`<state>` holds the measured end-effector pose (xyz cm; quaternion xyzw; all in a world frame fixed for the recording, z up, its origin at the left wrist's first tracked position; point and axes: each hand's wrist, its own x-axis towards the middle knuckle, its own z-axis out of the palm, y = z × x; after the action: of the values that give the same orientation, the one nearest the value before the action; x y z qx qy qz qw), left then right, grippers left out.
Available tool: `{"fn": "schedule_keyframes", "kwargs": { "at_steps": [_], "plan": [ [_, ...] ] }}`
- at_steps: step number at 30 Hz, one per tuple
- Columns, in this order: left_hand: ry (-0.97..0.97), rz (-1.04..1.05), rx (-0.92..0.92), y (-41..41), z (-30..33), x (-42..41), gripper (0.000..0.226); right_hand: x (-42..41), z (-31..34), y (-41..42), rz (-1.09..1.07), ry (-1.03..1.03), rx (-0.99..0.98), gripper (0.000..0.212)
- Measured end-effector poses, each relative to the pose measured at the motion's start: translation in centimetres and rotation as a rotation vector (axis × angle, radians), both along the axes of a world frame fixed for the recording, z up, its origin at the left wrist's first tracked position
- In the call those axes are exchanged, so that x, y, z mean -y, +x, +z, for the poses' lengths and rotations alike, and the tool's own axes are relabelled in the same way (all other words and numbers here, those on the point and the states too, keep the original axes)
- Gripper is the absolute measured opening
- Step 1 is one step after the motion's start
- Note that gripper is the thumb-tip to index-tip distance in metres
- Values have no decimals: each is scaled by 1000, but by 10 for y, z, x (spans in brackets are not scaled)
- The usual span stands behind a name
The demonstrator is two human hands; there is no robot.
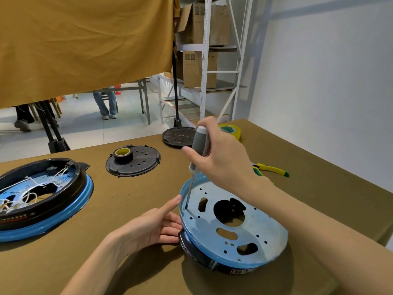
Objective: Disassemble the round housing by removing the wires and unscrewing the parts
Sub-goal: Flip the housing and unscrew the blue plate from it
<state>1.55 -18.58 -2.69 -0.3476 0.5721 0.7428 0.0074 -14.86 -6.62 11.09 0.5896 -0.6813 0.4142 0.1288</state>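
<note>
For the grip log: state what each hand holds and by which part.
The right hand grips the screwdriver by its grey handle. The left hand holds nothing; its straight fingers steady the round housing at its left rim.

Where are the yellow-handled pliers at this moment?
In the head view, the pliers lie on the brown table at the right, just beyond the right hand and its wrist, nearer than the yellow tape roll.
</note>
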Motion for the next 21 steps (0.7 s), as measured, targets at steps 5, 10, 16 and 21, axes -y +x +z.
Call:
{"fn": "schedule_keyframes", "kwargs": {
  "at_steps": [5, 10, 16, 21],
  "plan": [
    [-6, 72, 7, -6, -1, -5, 98, 3, 26, 15, -107, 62, -218, 35],
    [8, 98, 15, -7, 0, -5, 97, -1, 43, 9, 73, 259, -74, 25],
    [-36, 90, 38, -7, 0, -6, 101, -8, 69, 1, 245, 601, -2, 15],
    [-47, 92, 34, -6, 0, -7, 99, -3, 66, 6, -27, 516, -312, 49]
  ]
}}
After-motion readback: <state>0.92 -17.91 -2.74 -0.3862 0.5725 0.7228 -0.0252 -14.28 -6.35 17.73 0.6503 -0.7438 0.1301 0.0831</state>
